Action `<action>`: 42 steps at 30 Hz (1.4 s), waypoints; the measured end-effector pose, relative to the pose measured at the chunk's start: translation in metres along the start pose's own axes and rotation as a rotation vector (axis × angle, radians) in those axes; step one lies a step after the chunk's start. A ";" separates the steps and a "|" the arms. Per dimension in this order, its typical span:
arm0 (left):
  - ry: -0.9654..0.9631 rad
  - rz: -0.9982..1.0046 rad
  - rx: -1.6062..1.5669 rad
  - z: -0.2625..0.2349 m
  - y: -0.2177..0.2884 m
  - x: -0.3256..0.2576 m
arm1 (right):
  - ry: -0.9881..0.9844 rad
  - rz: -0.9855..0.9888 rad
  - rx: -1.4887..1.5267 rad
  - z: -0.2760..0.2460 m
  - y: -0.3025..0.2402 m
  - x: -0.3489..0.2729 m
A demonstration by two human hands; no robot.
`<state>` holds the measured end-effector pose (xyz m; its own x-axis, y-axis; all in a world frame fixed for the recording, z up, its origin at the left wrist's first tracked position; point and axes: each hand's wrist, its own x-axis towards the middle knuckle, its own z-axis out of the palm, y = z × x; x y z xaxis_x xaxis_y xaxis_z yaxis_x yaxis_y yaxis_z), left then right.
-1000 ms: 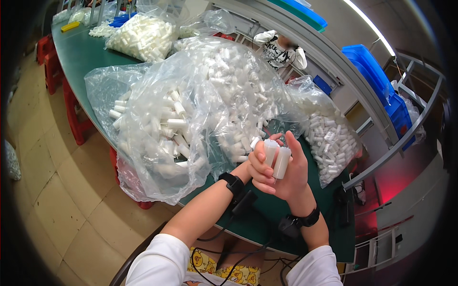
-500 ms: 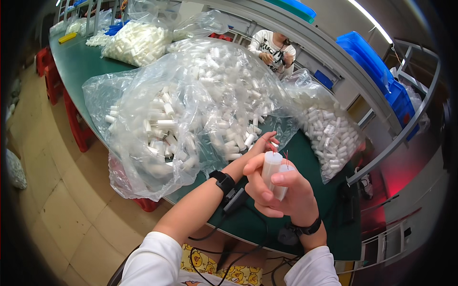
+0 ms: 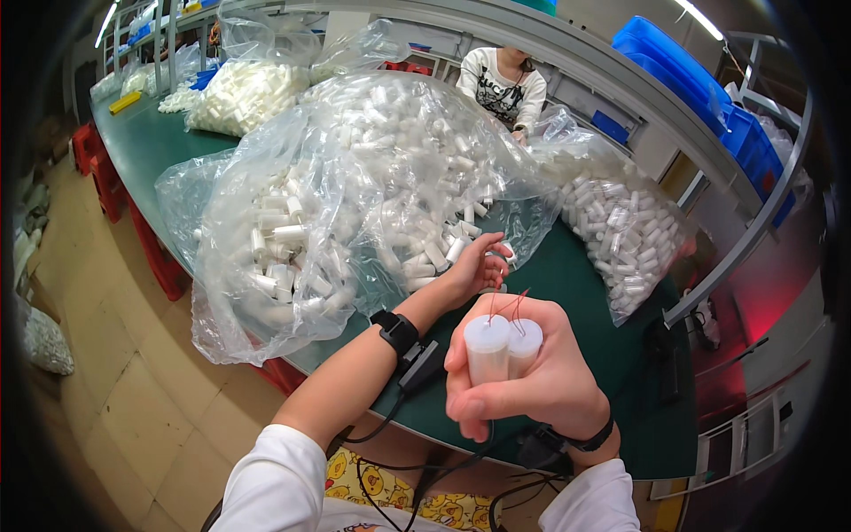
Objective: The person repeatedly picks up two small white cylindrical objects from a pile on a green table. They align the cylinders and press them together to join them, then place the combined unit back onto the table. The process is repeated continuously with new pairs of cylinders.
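Two white plastic cylinders with thin red wires coming from their tops stand side by side in my right hand, fingers wrapped around them. Farther forward is my left hand, fingers apart and loosely curled, at the mouth of a big clear plastic bag. Many similar white cylinders fill that bag, and some spill out by my left wrist. One white cylinder end shows beside the left fingertips; whether they touch it is unclear.
To the right leans another clear bag of white cylinders. A bag of small white parts stands at the far left of the green table. Black cables and a small black device lie near my left wrist. Across the table sits a person.
My right hand has turned and closed more fully around the two cylinders, their tops now facing up. My left hand has shifted slightly left. The person opposite has lowered their hands.
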<state>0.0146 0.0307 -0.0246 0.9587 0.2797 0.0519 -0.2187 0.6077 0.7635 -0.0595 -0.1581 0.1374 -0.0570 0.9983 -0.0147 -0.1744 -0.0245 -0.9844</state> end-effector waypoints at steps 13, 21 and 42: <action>0.080 0.246 -0.138 0.035 0.011 -0.043 | 0.203 -0.360 -0.246 -0.010 0.022 0.021; 0.027 0.060 -0.075 -0.003 -0.006 0.003 | 0.140 -0.258 -0.289 0.017 0.023 0.029; -0.039 -0.051 -0.035 0.000 -0.003 0.003 | -0.109 0.036 0.268 -0.002 0.028 0.035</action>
<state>0.0177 0.0297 -0.0262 0.9749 0.2193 0.0388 -0.1749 0.6461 0.7430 -0.0646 -0.1232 0.1095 -0.1703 0.9853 -0.0156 -0.4233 -0.0875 -0.9018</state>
